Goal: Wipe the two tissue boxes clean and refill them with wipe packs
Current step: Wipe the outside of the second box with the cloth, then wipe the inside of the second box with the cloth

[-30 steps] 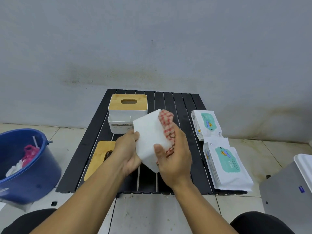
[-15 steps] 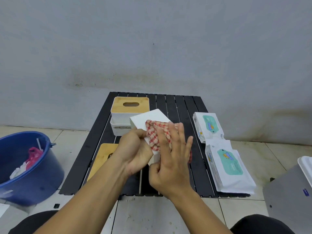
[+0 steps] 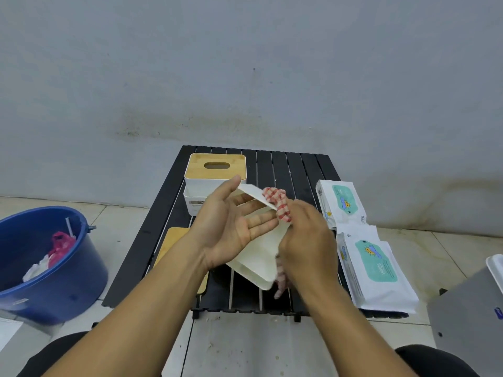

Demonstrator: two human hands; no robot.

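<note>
Turned over within the last half second, the white box [image 3: 257,258] now shows a paler face toward the camera, and the left hand [image 3: 231,227] has gone from a curled grip to a flat palm. Its fingers lie straight against the box and its thumb touches the upper rim. Motion blur makes it hard to say whether that face is the box's inside.

The right hand [image 3: 306,240] is curled tight round the checked cloth [image 3: 277,201]. It presses the cloth on the box's far rim, and a loose end hangs below. The box is held tilted above the black slatted table [image 3: 299,164], between both hands.

Wiping of this first box looks under way, not finished. Its bamboo lid [image 3: 174,239] lies loose on the table, left of the hands. The near wipe pack [image 3: 377,268] and the far wipe pack [image 3: 340,202] lie sealed along the table's right edge, so no refilling has begun. At the back, the lidded box [image 3: 215,170] appears untouched, and its cleaning and both refills are still to do.
</note>
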